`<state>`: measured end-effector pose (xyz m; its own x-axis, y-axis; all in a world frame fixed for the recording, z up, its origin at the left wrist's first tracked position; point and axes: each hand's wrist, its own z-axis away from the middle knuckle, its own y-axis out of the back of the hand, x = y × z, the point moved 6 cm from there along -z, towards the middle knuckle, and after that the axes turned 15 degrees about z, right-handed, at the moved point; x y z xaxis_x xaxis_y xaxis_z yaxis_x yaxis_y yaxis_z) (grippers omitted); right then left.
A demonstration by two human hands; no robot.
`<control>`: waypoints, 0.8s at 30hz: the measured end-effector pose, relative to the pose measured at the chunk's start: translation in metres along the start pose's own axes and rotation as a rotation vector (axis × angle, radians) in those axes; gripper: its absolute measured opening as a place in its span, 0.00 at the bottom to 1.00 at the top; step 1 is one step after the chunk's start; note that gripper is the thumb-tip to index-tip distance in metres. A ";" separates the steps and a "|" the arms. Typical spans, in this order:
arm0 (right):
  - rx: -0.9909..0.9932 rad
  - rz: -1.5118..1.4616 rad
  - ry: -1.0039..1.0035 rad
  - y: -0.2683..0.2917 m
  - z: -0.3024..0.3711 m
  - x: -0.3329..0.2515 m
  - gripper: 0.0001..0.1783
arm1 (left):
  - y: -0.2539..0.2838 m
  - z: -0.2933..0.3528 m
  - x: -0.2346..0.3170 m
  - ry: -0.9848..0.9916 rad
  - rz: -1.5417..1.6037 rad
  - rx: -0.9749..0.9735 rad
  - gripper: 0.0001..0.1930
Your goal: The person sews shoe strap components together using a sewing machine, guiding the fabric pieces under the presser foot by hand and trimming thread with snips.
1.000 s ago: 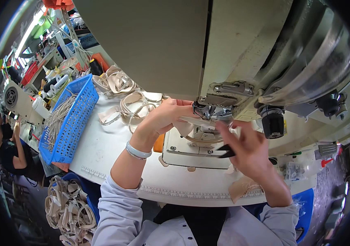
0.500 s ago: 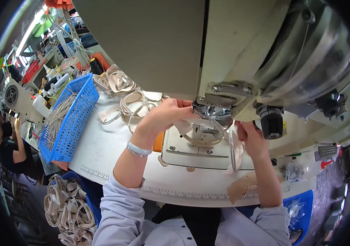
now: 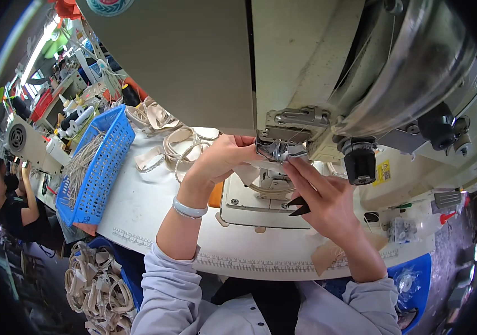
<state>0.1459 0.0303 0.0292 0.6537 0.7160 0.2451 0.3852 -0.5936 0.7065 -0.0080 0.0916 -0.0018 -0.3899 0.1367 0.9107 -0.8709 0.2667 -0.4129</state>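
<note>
My left hand [image 3: 222,159] is closed on a beige fabric band [image 3: 247,173] at the left side of the sewing machine's presser foot [image 3: 279,151]. The band loops down below the needle area. My right hand [image 3: 325,201] reaches in from the right, its fingertips at the presser foot and the band's edge. Small black snips [image 3: 301,207] are tucked in that hand, their pointed blades sticking out to the left below the fingers. The fingertips of my left hand and the spot under the needle are partly hidden by the machine head [image 3: 294,120].
A blue basket [image 3: 116,146] of thin pale cords stands on the left of the white table [image 3: 138,206]. Beige bands [image 3: 179,142] lie behind my left hand, and more bands [image 3: 96,285] fill a pile below. A brown scrap [image 3: 333,254] rests near the front edge. Another person [image 3: 17,206] sits far left.
My right hand has come up and left from beside the machine to the presser foot, and black snips now show in it. My left hand has stayed nearly in place.
</note>
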 end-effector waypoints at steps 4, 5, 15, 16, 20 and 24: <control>0.035 0.022 -0.005 0.000 -0.002 0.001 0.30 | 0.001 0.002 0.002 -0.010 0.020 0.007 0.09; 0.035 0.022 -0.004 0.000 -0.002 0.001 0.30 | 0.001 0.003 0.003 0.000 0.013 0.002 0.09; -0.032 0.018 -0.040 0.004 -0.007 -0.001 0.27 | 0.004 0.007 0.000 0.049 0.038 0.039 0.09; -0.046 0.026 -0.044 0.004 -0.006 0.000 0.27 | 0.005 0.007 -0.001 0.037 0.031 0.043 0.09; -0.091 0.030 -0.003 0.000 -0.006 0.014 0.26 | 0.000 0.025 -0.007 -0.030 -0.014 -0.026 0.08; -0.276 -0.187 -0.184 -0.032 0.007 0.053 0.25 | -0.036 0.052 -0.026 -0.135 -0.086 -0.120 0.08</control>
<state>0.1724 0.0844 0.0146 0.7046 0.7096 -0.0109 0.3357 -0.3198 0.8860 0.0180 0.0291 -0.0102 -0.3594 -0.0186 0.9330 -0.8638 0.3850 -0.3251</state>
